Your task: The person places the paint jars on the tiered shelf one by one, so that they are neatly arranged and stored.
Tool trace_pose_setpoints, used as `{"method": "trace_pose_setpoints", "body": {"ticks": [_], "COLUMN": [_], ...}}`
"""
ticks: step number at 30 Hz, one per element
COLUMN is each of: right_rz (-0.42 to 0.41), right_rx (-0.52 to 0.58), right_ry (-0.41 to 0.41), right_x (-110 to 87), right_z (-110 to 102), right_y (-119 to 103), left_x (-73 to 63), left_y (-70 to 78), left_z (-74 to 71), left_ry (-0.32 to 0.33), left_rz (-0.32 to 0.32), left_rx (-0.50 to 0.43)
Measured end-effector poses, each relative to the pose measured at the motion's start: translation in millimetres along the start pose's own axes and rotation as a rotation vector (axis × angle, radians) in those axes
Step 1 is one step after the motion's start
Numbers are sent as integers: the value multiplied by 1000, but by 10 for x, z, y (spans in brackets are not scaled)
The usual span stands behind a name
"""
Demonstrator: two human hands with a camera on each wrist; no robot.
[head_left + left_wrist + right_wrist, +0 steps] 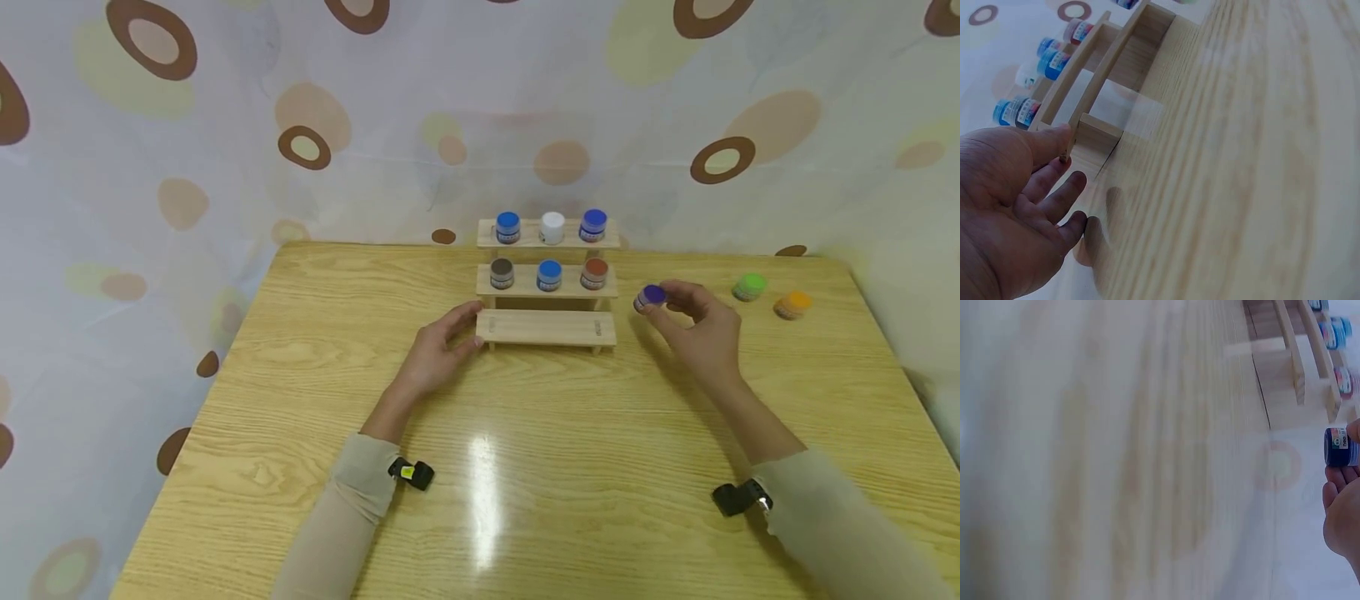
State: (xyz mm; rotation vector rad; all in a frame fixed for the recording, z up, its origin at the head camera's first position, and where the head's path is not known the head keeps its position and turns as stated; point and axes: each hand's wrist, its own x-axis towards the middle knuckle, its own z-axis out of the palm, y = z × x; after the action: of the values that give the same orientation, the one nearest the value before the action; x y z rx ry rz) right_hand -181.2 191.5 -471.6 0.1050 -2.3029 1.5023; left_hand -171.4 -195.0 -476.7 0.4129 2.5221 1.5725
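A three-tier wooden rack [546, 327] stands near the back of the table. Thumb and forefinger of my left hand [435, 354] pinch the left end of its lowest shelf; in the left wrist view the other fingers of that hand [1016, 206] are loosely bent beside it. Right of the rack, my right hand [703, 333] holds a small purple-lidded paint jar [649, 297] above the table, between thumb and fingers. The same jar [1337, 447] shows at the right edge of the right wrist view. No jar stands on the lowest shelf.
Jars with blue [507, 227], white [552, 227] and dark blue [592, 225] lids line the top shelf. Grey [502, 273], blue [549, 275] and brown [595, 273] ones fill the middle. Green [749, 287] and orange [792, 305] jars stand at right. A patterned curtain hangs behind.
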Motion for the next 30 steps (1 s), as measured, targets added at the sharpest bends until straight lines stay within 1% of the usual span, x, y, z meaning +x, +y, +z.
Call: {"method": "trace_pose_setpoints", "body": {"ticks": [3, 7, 8, 10, 13, 15, 19, 21, 25, 30], "right_rz": [-38, -73, -78, -84, -82, -101, -179, -206, -216, -206], "right_rx": [20, 78, 83, 102, 99, 105, 105, 107, 93, 76], "right_ry": [-18, -39, -50, -76, -128, -161, -208, -223, -255, -299], "right_x": [-92, -171, -182, -191, -223, -238, -252, -250, -250, -243], "right_z": [30, 81, 101, 158, 261, 336, 505, 587, 737, 913], "right_y": [-216, -383, -397, -326, -254, -213, -297, -329, -391, -475], "left_x": [0, -1, 0, 1, 5, 5, -5, -9, -16, -16], "left_y": [1, 7, 6, 7, -4, -5, -13, -12, 1, 27], "left_z": [4, 3, 1, -4, -6, -2, -4, -6, -7, -12], "left_ry": [-2, -1, 0, 1, 0, -2, 2, 2, -3, 0], "left_rz": [-5, -12, -13, -13, -12, -13, -15, -15, -12, -7], "left_rx": [-3, 2, 4, 5, 6, 5, 2, -2, -5, 11]}}
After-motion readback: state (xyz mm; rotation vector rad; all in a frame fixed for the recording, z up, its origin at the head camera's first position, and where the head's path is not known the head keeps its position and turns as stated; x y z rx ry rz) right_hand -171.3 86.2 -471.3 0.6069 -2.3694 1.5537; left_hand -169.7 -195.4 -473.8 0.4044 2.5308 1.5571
